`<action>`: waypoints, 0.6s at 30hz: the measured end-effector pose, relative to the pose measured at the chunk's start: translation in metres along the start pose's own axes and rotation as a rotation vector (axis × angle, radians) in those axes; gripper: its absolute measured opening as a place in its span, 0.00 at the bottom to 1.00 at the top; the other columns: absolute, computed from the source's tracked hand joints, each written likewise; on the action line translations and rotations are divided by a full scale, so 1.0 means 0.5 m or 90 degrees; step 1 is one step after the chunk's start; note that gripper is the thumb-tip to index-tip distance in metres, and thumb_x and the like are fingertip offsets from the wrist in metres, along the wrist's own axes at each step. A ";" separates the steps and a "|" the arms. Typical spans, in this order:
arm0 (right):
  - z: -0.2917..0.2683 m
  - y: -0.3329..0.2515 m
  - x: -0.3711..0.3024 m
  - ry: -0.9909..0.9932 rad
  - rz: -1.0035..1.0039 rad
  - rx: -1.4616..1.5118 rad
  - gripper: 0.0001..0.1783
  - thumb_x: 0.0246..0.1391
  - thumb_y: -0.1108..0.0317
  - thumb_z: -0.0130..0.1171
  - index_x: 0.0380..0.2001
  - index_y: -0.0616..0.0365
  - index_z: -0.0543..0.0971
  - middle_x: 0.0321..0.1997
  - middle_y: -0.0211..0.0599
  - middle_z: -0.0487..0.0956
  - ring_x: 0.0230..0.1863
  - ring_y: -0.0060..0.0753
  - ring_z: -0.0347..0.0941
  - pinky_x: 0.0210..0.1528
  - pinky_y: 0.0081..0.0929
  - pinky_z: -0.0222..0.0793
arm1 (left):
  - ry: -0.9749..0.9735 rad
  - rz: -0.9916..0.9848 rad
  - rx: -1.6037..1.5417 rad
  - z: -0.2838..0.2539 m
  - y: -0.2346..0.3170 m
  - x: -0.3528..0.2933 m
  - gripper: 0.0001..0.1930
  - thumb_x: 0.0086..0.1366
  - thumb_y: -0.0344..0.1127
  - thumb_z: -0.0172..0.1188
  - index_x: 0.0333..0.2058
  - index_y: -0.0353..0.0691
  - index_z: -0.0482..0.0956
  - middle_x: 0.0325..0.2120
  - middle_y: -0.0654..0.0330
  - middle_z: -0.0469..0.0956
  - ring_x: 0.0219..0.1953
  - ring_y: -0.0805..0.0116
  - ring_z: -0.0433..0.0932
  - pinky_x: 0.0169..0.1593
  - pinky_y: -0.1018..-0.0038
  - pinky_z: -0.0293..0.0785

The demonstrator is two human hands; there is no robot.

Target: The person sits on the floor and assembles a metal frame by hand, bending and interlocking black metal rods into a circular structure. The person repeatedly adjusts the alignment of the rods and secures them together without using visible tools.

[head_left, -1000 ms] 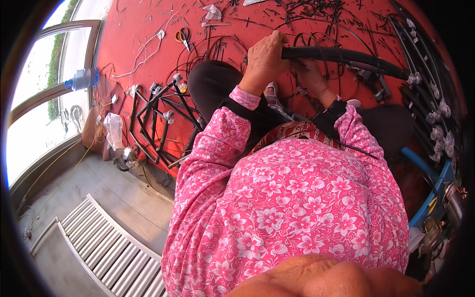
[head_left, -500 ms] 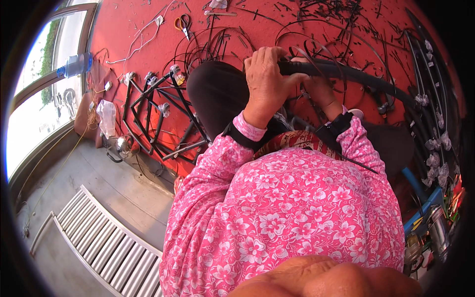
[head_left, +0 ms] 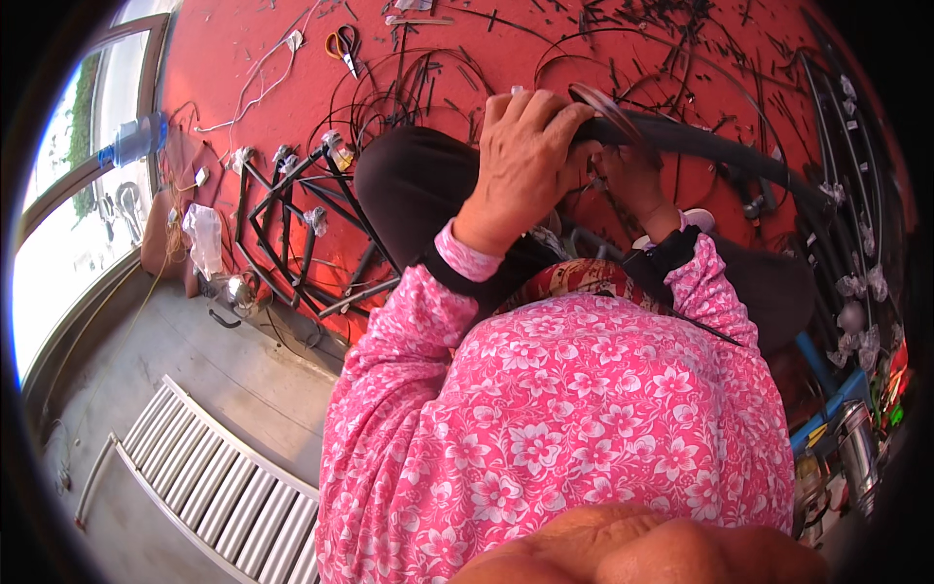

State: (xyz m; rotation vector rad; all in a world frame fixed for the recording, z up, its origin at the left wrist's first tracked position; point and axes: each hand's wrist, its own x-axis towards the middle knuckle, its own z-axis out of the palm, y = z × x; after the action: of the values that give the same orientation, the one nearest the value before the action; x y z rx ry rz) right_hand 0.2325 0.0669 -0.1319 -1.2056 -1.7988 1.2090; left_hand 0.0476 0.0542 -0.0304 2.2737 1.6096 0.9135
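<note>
A thick black tube (head_left: pixel 720 158) runs from between my hands out to the right. My left hand (head_left: pixel 523 156) has its fingers curled over the tube's near end. Just below that end, my right hand (head_left: pixel 637 190) is closed with its fingers bent, partly hidden under the tube. A thin dark brown strip (head_left: pixel 623 122) curves over the tube beside my left fingers and runs down to my right hand. Whether my right fingers pinch this strip or something else is hard to see.
Black tube frames (head_left: pixel 302 229) with plastic-wrapped ends lie at left. Scissors (head_left: pixel 343 49) and scattered black strips cover the red floor (head_left: pixel 243 58). Long black tubes (head_left: pixel 866 195) stand at the right. A slatted metal rack (head_left: pixel 219 477) is lower left, beside a window.
My left hand has turned and rolled further over the tube's end. The brown strip now arches across the tube near my fingers. The view has shifted slightly.
</note>
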 end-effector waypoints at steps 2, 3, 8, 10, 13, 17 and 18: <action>-0.019 -0.015 0.006 0.004 -0.088 -0.055 0.09 0.65 0.66 0.56 0.40 0.60 0.80 0.32 0.35 0.82 0.35 0.31 0.81 0.37 0.31 0.73 | -0.023 0.031 -0.001 0.005 -0.020 0.022 0.17 0.57 0.41 0.67 0.45 0.45 0.80 0.38 0.61 0.78 0.42 0.58 0.76 0.46 0.63 0.67; -0.029 -0.030 0.004 0.006 -0.111 -0.082 0.08 0.64 0.66 0.57 0.38 0.60 0.80 0.30 0.34 0.81 0.32 0.30 0.80 0.34 0.30 0.73 | -0.029 0.047 0.018 0.007 -0.034 0.034 0.17 0.58 0.41 0.66 0.46 0.46 0.80 0.38 0.62 0.78 0.42 0.58 0.77 0.44 0.64 0.70; -0.116 -0.182 -0.046 -0.073 -0.015 0.015 0.09 0.63 0.69 0.56 0.34 0.63 0.80 0.23 0.31 0.78 0.25 0.23 0.75 0.29 0.22 0.68 | -0.022 0.099 0.010 0.017 -0.091 0.088 0.17 0.58 0.40 0.66 0.46 0.46 0.80 0.39 0.63 0.78 0.42 0.58 0.78 0.45 0.64 0.72; -0.155 -0.245 -0.040 -0.112 0.023 0.065 0.09 0.63 0.69 0.55 0.33 0.65 0.80 0.23 0.30 0.77 0.24 0.19 0.74 0.29 0.19 0.66 | -0.019 0.114 -0.005 0.017 -0.096 0.091 0.18 0.58 0.40 0.67 0.47 0.46 0.80 0.38 0.63 0.78 0.42 0.58 0.78 0.45 0.64 0.73; -0.198 -0.317 -0.013 -0.124 0.005 0.013 0.10 0.62 0.70 0.55 0.31 0.65 0.79 0.22 0.31 0.77 0.23 0.18 0.73 0.29 0.19 0.66 | -0.022 0.088 0.036 0.015 -0.083 0.074 0.23 0.52 0.40 0.71 0.48 0.45 0.78 0.39 0.62 0.79 0.43 0.59 0.79 0.46 0.63 0.74; -0.189 -0.350 -0.007 -0.138 -0.195 -0.167 0.07 0.57 0.70 0.59 0.26 0.61 0.78 0.21 0.39 0.75 0.20 0.38 0.73 0.24 0.29 0.66 | 0.028 -0.009 -0.051 0.017 -0.064 0.040 0.29 0.48 0.35 0.73 0.51 0.44 0.74 0.41 0.61 0.81 0.45 0.59 0.80 0.47 0.63 0.74; -0.185 -0.348 -0.018 -0.159 -0.177 -0.155 0.08 0.57 0.70 0.59 0.26 0.63 0.78 0.22 0.38 0.76 0.21 0.35 0.74 0.26 0.28 0.67 | 0.030 -0.008 -0.054 0.019 -0.064 0.035 0.30 0.48 0.34 0.72 0.52 0.44 0.73 0.42 0.61 0.81 0.46 0.59 0.80 0.48 0.63 0.74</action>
State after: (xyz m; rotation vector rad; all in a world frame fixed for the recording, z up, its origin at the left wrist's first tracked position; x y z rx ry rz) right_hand 0.2584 0.0630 0.0635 -0.9198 -2.2669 1.0380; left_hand 0.0319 0.0841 -0.0477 2.1982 1.5708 1.0198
